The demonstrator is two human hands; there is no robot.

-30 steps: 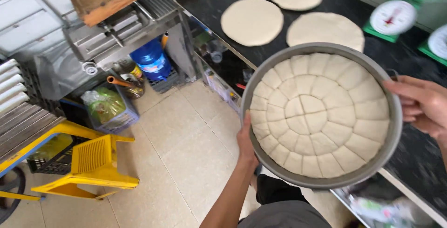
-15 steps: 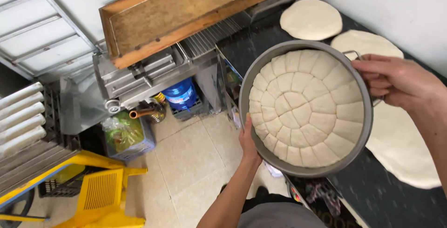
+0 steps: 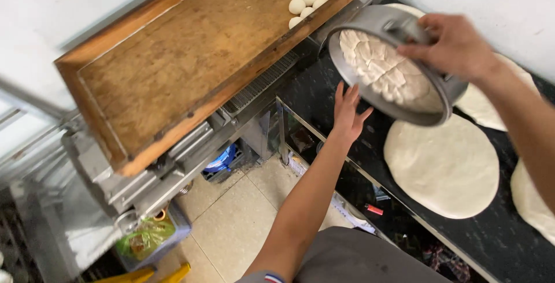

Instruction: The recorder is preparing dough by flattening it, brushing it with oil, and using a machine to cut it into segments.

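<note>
- head view: right hand (image 3: 457,46) is gripping the far rim of the tilted pan (image 3: 393,66) of cut dough (image 3: 384,72), fingers clamped.
- left hand (image 3: 348,112) is hanging below the pan's left edge, fingers apart, above the black counter (image 3: 370,156).

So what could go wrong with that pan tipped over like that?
1. The round metal pan is tilted steeply, gripped only by the right hand at its rim; the cut dough pieces might slide out onto the black counter.
2. The left hand is open below the pan, not touching it, so the pan may slip.
3. Falling pieces could land on the flat dough round underneath and stick to it.
</note>
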